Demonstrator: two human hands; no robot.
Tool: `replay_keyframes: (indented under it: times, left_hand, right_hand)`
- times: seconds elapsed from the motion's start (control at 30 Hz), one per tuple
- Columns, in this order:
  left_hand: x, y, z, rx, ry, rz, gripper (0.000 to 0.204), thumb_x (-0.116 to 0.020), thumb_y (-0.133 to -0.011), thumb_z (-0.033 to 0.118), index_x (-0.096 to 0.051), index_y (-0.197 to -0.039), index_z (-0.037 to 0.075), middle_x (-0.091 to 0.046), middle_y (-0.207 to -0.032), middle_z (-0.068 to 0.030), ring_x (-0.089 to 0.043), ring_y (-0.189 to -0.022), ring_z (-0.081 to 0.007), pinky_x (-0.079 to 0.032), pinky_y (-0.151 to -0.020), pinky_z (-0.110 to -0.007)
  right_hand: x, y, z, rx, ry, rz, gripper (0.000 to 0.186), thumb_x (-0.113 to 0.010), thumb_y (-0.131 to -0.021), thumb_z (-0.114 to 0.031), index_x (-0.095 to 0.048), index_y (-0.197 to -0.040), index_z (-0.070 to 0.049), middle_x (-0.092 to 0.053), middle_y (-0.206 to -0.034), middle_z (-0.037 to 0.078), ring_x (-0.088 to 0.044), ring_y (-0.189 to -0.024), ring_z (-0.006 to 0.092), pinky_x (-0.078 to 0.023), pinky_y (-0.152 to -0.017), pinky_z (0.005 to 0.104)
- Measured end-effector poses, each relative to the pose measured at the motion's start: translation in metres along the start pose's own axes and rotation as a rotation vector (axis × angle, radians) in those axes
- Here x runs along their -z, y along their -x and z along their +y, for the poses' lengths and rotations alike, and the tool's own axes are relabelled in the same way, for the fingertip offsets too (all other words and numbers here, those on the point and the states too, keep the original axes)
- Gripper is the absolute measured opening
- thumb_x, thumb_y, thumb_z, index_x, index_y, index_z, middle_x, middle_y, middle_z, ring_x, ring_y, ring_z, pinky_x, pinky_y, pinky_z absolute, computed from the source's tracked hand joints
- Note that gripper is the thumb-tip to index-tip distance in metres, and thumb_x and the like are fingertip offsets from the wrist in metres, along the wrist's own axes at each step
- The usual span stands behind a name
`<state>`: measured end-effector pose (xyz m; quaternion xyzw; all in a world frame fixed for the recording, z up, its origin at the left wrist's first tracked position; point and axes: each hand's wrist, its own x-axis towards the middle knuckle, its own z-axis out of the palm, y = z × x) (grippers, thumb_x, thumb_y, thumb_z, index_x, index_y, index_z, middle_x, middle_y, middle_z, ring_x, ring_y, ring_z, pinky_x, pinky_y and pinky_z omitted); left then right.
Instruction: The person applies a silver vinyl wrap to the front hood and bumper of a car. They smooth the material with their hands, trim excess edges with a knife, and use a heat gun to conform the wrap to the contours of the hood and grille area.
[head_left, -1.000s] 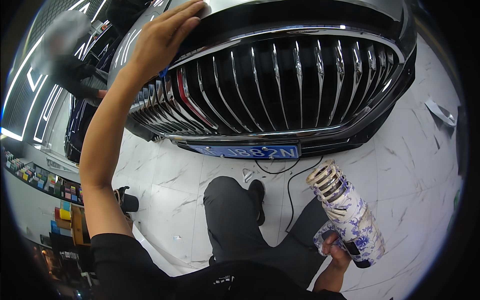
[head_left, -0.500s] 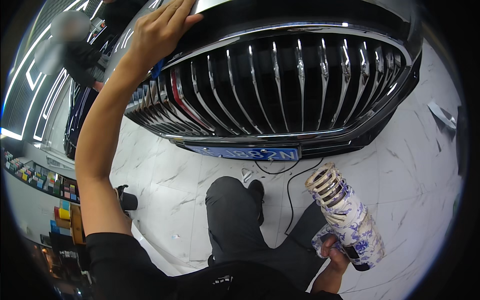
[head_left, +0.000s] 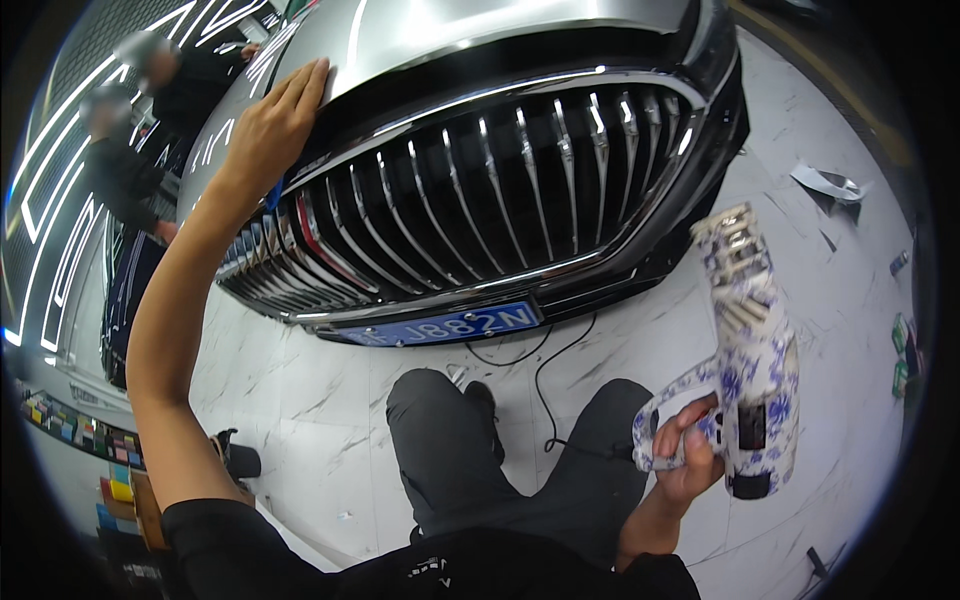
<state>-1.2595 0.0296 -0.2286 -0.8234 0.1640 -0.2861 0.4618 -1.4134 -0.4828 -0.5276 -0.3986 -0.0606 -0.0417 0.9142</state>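
Observation:
My left hand (head_left: 272, 125) lies on the front edge of the car's silver hood (head_left: 450, 45), fingers stretched out along it above the chrome-slatted grille (head_left: 470, 195). A small blue piece (head_left: 274, 194) shows just below the palm; I cannot tell whether the hand touches it. My right hand (head_left: 688, 450) is wrapped round the handle of a heat gun (head_left: 755, 360) with a white and blue floral pattern. The gun's slotted nozzle points up and slightly left, apart from the car's lower right corner. A black cord (head_left: 545, 395) runs from the handle across the floor.
A blue license plate (head_left: 440, 325) sits under the grille. Two people (head_left: 175, 85) in dark clothes stand at the car's far left side. Crumpled silver film (head_left: 828, 184) lies on the marble-patterned floor at right. A dark container (head_left: 243, 461) stands left of my knees.
The heat gun has come up and turned more upright in my right hand. My left hand stays at the hood edge. The view has shifted, showing more of the hood and the floor at right.

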Motion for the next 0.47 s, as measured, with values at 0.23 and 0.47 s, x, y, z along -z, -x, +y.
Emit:
replay_keyframes:
  times: [0.23, 0.47]
  left_hand:
    - [0.048, -0.045, 0.009, 0.067, 0.430, -0.037, 0.074, -0.057, -0.107, 0.056, -0.049, -0.159, 0.004, -0.058, -0.155, -0.0232, -0.053, -0.147, -0.0346, -0.043, -0.123, -0.047]
    - [0.056, -0.138, 0.036, 0.211, 0.920, 0.045, 0.066, -0.054, -0.112, 0.050, -0.049, -0.160, 0.006, -0.047, -0.165, -0.0226, -0.036, -0.159, -0.0351, -0.026, -0.131, -0.044]
  right_hand:
    - [-0.066, -0.015, -0.034, -0.026, 0.441, -0.065, 0.023, -0.069, -0.094, -0.011, -0.070, -0.114, 0.001, -0.073, -0.100, 0.010, -0.068, -0.083, 0.0166, -0.057, -0.073, 0.0327]
    - [-0.083, -0.034, -0.048, 0.052, 0.254, 0.020, 0.017, -0.061, -0.098, -0.008, -0.064, -0.110, 0.003, -0.066, -0.100, 0.012, -0.060, -0.070, 0.0151, -0.050, -0.064, 0.0293]
